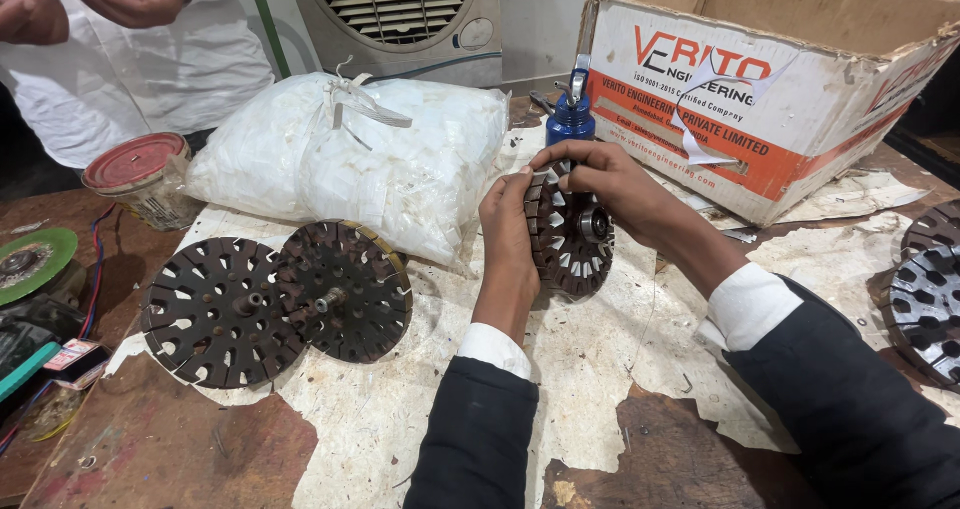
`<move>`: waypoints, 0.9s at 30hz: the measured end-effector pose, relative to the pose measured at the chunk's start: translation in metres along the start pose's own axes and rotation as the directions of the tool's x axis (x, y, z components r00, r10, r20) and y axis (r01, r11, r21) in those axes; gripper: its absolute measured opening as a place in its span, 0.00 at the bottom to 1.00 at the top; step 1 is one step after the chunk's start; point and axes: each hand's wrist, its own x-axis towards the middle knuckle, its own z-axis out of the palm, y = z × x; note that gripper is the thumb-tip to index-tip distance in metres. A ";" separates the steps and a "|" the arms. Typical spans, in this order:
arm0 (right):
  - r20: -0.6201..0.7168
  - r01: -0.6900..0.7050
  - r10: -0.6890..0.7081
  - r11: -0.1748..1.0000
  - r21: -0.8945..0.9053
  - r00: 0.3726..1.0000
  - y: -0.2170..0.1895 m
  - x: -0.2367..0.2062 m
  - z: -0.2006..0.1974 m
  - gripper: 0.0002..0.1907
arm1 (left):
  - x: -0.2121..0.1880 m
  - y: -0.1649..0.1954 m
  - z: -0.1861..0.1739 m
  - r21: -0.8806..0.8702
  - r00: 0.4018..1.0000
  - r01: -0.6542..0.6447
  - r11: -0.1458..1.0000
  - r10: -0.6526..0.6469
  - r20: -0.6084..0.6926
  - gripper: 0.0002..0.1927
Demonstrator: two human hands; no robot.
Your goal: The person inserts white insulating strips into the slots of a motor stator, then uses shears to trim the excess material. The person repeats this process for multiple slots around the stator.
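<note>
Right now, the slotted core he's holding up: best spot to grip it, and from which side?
Probably by the outer rim, one hand from each side, as the left hand and right hand do now. The slotted core stands on edge on the table; its rim is broad and toothed, and the hub and shaft face outward, so leave those clear.

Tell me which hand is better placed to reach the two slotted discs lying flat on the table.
Probably the left hand: it grips the upright slotted core on the side nearer the two flat discs. The right hand holds the core's top, farther away.
</note>
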 end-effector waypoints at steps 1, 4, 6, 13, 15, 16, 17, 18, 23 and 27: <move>0.029 0.017 -0.016 1.000 -0.018 0.999 -0.001 -0.002 -0.001 0.20 | 0.001 0.000 -0.002 -0.001 1.000 -0.007 1.000 0.007 0.001 0.09; 0.054 0.051 -0.045 0.992 -0.116 0.998 -0.002 -0.006 -0.004 0.20 | 0.003 -0.002 -0.007 -0.018 0.999 -0.009 1.000 0.009 0.034 0.10; 0.044 0.051 -0.045 0.985 -0.165 0.998 -0.002 -0.007 -0.004 0.19 | 0.003 -0.003 -0.011 -0.049 0.996 0.009 0.999 -0.005 0.089 0.10; -0.041 0.077 -0.111 0.868 -0.491 0.993 -0.006 -0.007 -0.004 0.20 | 0.005 -0.007 -0.022 -0.114 0.985 0.041 0.993 -0.021 0.171 0.09; -0.031 0.106 -0.166 0.754 -0.649 0.986 -0.010 -0.010 -0.005 0.22 | 0.007 -0.008 -0.023 -0.131 0.985 0.043 0.990 -0.021 0.169 0.11; -0.007 0.129 -0.186 0.709 -0.693 0.983 -0.012 -0.011 -0.005 0.23 | 0.008 -0.008 -0.023 -0.128 0.984 0.033 0.991 -0.010 0.176 0.11; 0.017 0.151 -0.204 0.662 -0.734 0.979 -0.014 -0.012 -0.005 0.23 | 0.009 -0.008 -0.024 -0.124 0.983 0.023 0.992 0.000 0.183 0.11; 0.031 0.166 -0.219 0.633 -0.756 0.975 -0.015 -0.012 -0.005 0.23 | 0.009 -0.008 -0.024 -0.122 0.982 0.012 0.992 0.011 0.189 0.11; 0.078 0.198 -0.260 0.475 -0.858 0.962 -0.023 -0.010 -0.001 0.25 | 0.010 -0.007 -0.025 -0.069 0.987 -0.027 0.997 0.038 0.159 0.08; 0.097 0.258 -0.398 0.373 -0.891 0.912 -0.032 -0.010 0.004 0.18 | 0.007 -0.005 -0.025 -0.047 0.982 -0.059 0.997 0.066 0.177 0.06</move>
